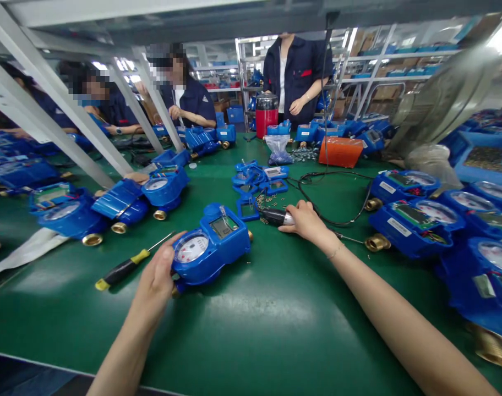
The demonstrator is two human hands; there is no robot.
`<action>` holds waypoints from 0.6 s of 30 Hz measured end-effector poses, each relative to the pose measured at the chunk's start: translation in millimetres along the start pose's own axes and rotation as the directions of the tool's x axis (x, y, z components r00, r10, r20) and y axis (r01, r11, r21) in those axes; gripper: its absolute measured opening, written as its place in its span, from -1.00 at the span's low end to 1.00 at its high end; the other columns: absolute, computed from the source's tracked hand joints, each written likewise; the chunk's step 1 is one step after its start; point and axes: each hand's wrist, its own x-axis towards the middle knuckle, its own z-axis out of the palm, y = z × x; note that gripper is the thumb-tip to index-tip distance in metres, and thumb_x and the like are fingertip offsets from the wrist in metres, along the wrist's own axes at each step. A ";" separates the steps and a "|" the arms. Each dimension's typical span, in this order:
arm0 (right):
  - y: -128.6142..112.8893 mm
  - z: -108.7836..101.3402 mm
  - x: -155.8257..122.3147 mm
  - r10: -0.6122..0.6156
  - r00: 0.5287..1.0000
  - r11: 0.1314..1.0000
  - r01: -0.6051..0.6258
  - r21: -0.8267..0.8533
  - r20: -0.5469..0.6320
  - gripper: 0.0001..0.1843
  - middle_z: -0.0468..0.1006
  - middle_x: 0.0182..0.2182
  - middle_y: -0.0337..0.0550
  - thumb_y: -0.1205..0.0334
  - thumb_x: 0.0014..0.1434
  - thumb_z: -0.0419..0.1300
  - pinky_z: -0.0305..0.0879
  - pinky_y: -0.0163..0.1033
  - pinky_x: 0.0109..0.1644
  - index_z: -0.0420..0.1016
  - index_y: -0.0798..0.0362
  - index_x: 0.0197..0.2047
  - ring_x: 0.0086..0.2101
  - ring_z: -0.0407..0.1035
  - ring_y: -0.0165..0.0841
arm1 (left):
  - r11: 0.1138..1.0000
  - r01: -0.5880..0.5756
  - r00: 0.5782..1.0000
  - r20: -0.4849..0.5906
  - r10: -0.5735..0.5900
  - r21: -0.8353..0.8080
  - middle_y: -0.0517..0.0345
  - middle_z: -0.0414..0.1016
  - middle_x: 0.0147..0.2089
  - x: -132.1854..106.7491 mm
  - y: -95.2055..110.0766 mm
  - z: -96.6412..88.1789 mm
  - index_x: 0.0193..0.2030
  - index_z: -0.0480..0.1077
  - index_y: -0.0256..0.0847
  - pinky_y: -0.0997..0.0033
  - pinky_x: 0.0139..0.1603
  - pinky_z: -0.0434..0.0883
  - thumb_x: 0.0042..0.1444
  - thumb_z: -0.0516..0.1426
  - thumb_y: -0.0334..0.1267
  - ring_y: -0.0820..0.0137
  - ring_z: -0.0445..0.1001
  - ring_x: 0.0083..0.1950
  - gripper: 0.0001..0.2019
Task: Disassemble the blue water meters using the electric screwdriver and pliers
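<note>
My left hand (158, 269) grips a blue water meter (212, 242) by its left end, thumb beside the round white dial. The meter rests on the green bench and has a small grey display. Over by a pile of small screws (261, 201), my right hand (306, 220) is closed around a black and silver electric screwdriver (276, 215). A thin metal shaft (350, 238) shows beyond that hand; whether it belongs to the tool I cannot tell. Blue display covers (247, 209) lie just behind the screws. A yellow and black screwdriver (123, 272) lies left of my left hand.
Several blue meters stand at the left (69, 214) and right (416, 225). A black cable (342, 173) loops across the bench. Farther back are an orange box (340, 152) and a bag (278, 149). White frame posts (53, 104) slant down at left. Co-workers are across the bench.
</note>
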 end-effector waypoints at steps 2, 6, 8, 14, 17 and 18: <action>-10.5 -3.6 -2.7 -0.099 0.995 0.993 0.099 0.059 -0.003 -0.35 0.38 0.06 0.27 0.01 0.05 0.45 0.25 0.20 0.14 0.44 0.12 0.14 0.11 0.23 0.13 | 0.988 -0.102 0.993 0.076 0.094 0.118 -0.03 0.33 0.34 1.4 10.1 -3.7 0.35 0.22 -0.11 -0.01 0.36 0.27 0.11 0.09 0.26 0.00 0.34 0.32 -0.25; -44.1 -0.6 -6.1 -0.442 0.897 0.870 0.420 0.258 0.031 -0.01 0.30 0.29 0.00 -0.15 -0.06 0.47 0.12 -0.12 0.34 0.21 -0.05 0.35 0.27 0.17 -0.15 | 0.900 -0.245 0.964 0.189 0.187 0.360 -0.07 0.22 0.40 5.5 31.8 -5.6 0.42 0.08 -0.08 -0.10 0.40 0.19 -0.10 0.30 0.19 -0.04 0.25 0.37 -0.03; -58.8 10.4 -4.9 -0.539 0.842 0.797 0.503 0.334 0.020 0.09 0.25 0.35 -0.01 -0.16 -0.08 0.47 0.04 -0.17 0.38 0.11 -0.02 0.40 0.32 0.12 -0.20 | 0.888 -0.244 0.961 0.220 0.167 0.391 -0.07 0.28 0.37 9.7 40.8 -3.5 0.41 0.09 -0.07 -0.09 0.37 0.23 -0.09 0.29 0.20 -0.03 0.31 0.33 -0.05; -75.1 48.9 -1.6 -0.575 0.817 0.737 0.539 0.408 -0.041 0.02 0.29 0.32 0.16 -0.14 0.00 0.43 -0.37 0.22 0.43 0.09 0.00 0.39 0.31 0.16 -0.03 | 0.923 -0.195 0.964 0.240 0.117 0.331 -0.06 0.39 0.30 36.5 42.7 -1.1 0.37 0.19 -0.08 -0.04 0.34 0.25 -0.01 0.22 0.23 -0.01 0.39 0.27 -0.15; -76.1 54.1 -4.8 -0.555 0.829 0.743 0.530 0.409 -0.066 -0.13 0.42 0.21 0.17 -0.16 0.04 0.40 -0.32 0.16 0.44 0.24 0.06 0.29 0.25 0.25 -0.04 | 0.949 -0.169 0.964 0.244 0.103 0.268 -0.03 0.52 0.18 55.7 33.9 -3.1 0.22 0.38 -0.14 0.07 0.28 0.32 0.06 0.16 0.27 0.04 0.46 0.19 -0.30; -76.7 54.5 -6.2 -0.546 0.835 0.746 0.524 0.410 -0.074 -0.19 0.48 0.14 0.15 -0.17 0.08 0.37 -0.26 0.14 0.43 0.29 0.08 0.25 0.21 0.30 -0.06 | 0.952 -0.166 0.966 0.237 0.104 0.258 -0.01 0.56 0.12 61.2 31.5 -3.7 0.15 0.45 -0.16 0.10 0.24 0.35 0.07 0.13 0.28 0.05 0.48 0.16 -0.34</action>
